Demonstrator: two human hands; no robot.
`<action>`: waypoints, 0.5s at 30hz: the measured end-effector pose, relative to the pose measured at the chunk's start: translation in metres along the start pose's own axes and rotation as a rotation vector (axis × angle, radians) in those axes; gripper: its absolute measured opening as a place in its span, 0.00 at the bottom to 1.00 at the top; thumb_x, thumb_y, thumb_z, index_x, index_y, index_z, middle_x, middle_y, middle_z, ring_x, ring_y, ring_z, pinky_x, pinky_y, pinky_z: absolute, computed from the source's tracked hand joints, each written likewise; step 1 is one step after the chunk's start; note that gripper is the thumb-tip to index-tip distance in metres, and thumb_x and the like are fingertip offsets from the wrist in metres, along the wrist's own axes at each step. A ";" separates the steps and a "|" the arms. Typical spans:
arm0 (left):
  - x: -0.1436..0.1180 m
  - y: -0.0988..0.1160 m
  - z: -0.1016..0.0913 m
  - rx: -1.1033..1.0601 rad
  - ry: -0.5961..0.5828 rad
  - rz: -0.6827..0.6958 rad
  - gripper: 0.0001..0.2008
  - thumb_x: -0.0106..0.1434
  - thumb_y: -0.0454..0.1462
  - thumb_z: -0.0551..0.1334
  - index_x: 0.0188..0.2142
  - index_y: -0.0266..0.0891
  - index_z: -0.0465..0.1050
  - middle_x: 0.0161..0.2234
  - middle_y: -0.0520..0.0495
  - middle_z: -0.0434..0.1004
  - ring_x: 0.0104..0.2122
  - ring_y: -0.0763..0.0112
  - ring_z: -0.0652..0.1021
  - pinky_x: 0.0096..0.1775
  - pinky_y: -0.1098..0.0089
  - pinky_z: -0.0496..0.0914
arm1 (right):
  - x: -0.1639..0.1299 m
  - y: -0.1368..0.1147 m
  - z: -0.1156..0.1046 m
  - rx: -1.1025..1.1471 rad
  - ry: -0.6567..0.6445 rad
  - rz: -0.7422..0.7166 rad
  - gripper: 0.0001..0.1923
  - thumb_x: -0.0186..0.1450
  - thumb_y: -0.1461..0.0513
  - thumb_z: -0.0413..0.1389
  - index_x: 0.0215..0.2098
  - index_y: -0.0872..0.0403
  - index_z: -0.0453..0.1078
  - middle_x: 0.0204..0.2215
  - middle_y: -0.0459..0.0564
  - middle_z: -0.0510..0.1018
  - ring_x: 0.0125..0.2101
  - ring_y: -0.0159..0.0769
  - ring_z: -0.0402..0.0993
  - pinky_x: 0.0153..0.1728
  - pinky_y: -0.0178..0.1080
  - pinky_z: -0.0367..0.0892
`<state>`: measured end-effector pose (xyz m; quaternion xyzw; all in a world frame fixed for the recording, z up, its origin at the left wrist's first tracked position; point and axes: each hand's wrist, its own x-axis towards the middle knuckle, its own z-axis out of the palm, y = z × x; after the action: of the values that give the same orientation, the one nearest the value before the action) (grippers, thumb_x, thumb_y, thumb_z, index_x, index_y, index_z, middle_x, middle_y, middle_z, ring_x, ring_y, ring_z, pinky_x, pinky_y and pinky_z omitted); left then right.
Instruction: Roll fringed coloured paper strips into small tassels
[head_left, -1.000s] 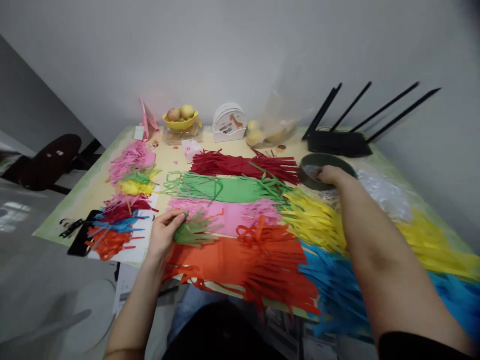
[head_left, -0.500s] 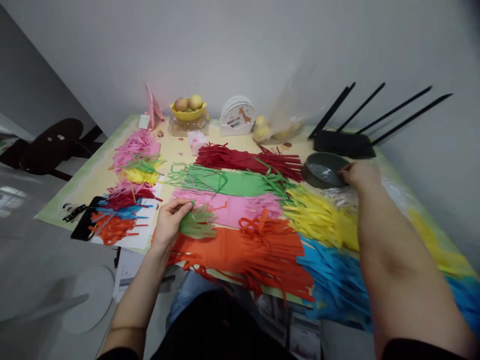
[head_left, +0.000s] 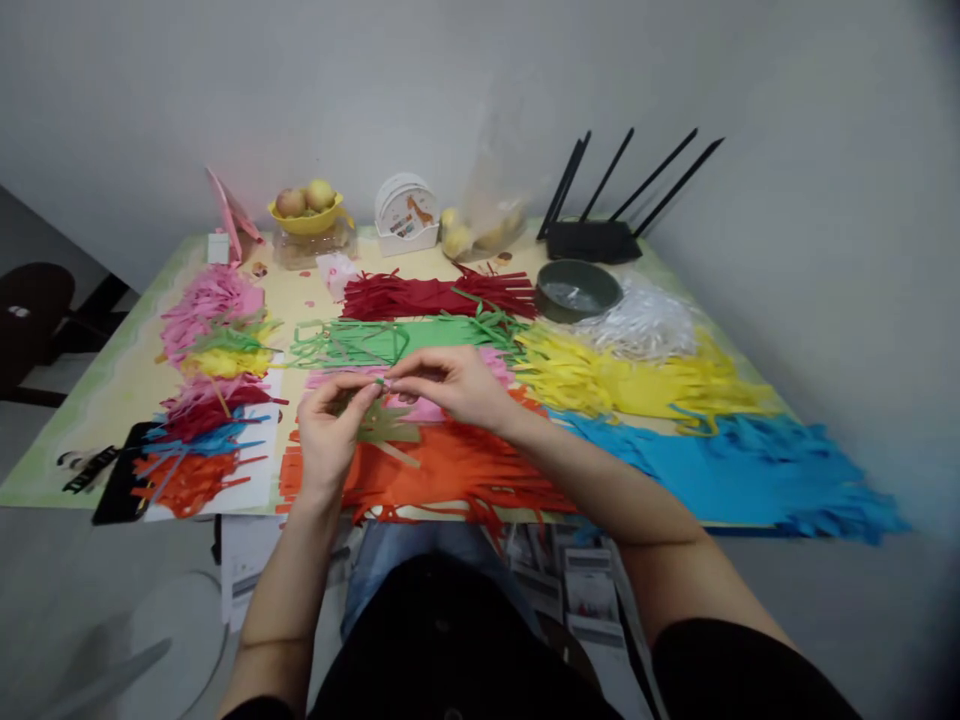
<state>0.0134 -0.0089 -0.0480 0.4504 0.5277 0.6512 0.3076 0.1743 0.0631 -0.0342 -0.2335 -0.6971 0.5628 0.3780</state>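
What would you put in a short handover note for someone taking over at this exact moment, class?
Left hand: pinching a small bundle of green fringed paper over the orange sheet.
Right hand: fingertips meeting the left at the bundle's top.
Done: finished tassels piled at left.
Left: fringed red, green, pink, yellow and blue sheets lie flat; the dark bowl stands behind them.

Small green fringed paper piece point(head_left: 384, 425) mostly covered by the left hand point(head_left: 330, 435) and right hand point(head_left: 454, 385), pinch point too small to make out, orange sheet point(head_left: 457, 470) under the wrists partly hidden, bowl point(head_left: 577, 290) contents beyond the hands unclear
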 end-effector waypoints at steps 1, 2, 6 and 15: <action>-0.002 0.002 -0.001 0.020 -0.002 0.025 0.07 0.54 0.39 0.72 0.31 0.39 0.81 0.29 0.48 0.82 0.30 0.71 0.79 0.35 0.73 0.72 | -0.002 0.000 0.005 0.036 0.003 0.010 0.10 0.61 0.58 0.64 0.36 0.57 0.79 0.29 0.48 0.82 0.28 0.31 0.79 0.34 0.34 0.75; -0.004 0.003 -0.003 0.046 -0.002 0.045 0.07 0.54 0.39 0.72 0.31 0.39 0.81 0.29 0.48 0.82 0.30 0.71 0.79 0.35 0.72 0.72 | -0.003 0.002 0.008 0.071 0.007 0.024 0.11 0.60 0.58 0.65 0.36 0.57 0.79 0.29 0.48 0.82 0.28 0.31 0.78 0.34 0.34 0.75; -0.010 0.008 -0.011 0.174 -0.016 0.098 0.06 0.56 0.39 0.71 0.31 0.39 0.81 0.29 0.48 0.82 0.31 0.69 0.79 0.37 0.71 0.72 | -0.006 0.006 0.013 0.185 0.003 0.078 0.17 0.56 0.52 0.68 0.35 0.57 0.79 0.25 0.47 0.80 0.26 0.30 0.76 0.31 0.34 0.74; -0.010 0.005 -0.017 0.241 -0.092 0.132 0.05 0.58 0.39 0.69 0.31 0.40 0.81 0.30 0.48 0.82 0.31 0.68 0.80 0.38 0.70 0.73 | -0.007 0.006 0.021 0.159 0.054 0.053 0.18 0.55 0.50 0.68 0.34 0.56 0.80 0.26 0.47 0.81 0.24 0.28 0.74 0.29 0.33 0.72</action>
<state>0.0025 -0.0260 -0.0465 0.5471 0.5567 0.5806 0.2316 0.1616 0.0472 -0.0435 -0.2361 -0.6334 0.6197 0.3988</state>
